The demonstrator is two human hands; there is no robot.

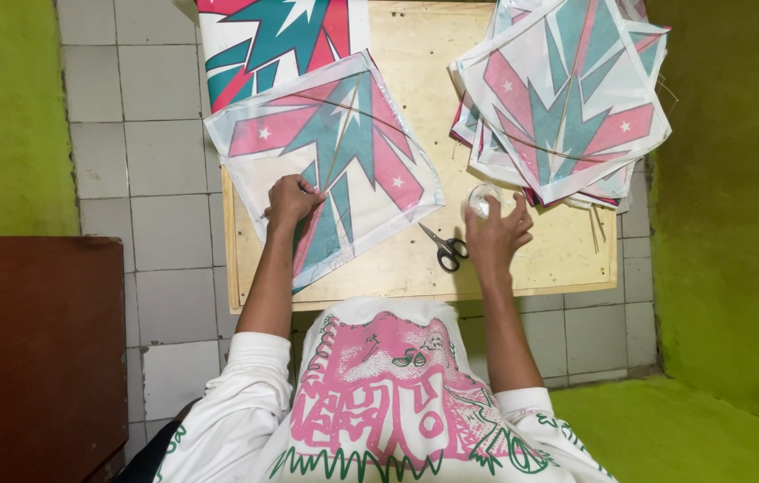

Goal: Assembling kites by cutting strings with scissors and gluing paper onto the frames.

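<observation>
Kite (326,161) at frame centre-left: we are pressing it with our curled left hand (291,199); our right hand (496,234) is pinching a clear tape roll (484,200) beside scissors (445,247), near the board's (567,259) lower edge.

no packages, labels, signs, screens visible

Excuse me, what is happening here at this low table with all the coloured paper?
A person sits at a low wooden board and works on paper kites. The left hand presses on one kite that lies flat, white with a pink and teal pattern. The right hand reaches to a small clear round container. Scissors lie on the board between the hands. A stack of similar kites sits at the far right corner.
</observation>
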